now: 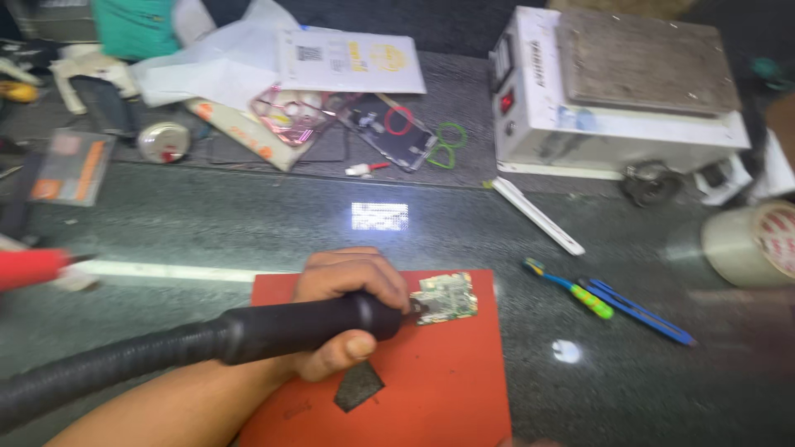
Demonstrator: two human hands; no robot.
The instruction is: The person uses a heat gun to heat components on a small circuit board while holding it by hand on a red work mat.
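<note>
Left hand (348, 310) grip wraps black handpiece (315, 323), nozzle at circuit board (447, 296) near mat's (431, 389) top edge.

Single head view, angled steeply down, close over red mat (431, 389) (workbench beyond)

The left hand (348, 310) gripped a black hot-air handle (306, 327), its nozzle touching a small circuit board (447, 296) on an orange mat (439, 381). To the right on the dark surface (248, 228) lay a toothbrush (571, 290), a blue cutter (638, 312) and a tape roll (754, 244). A white heating machine (621, 91) stood behind.
</note>
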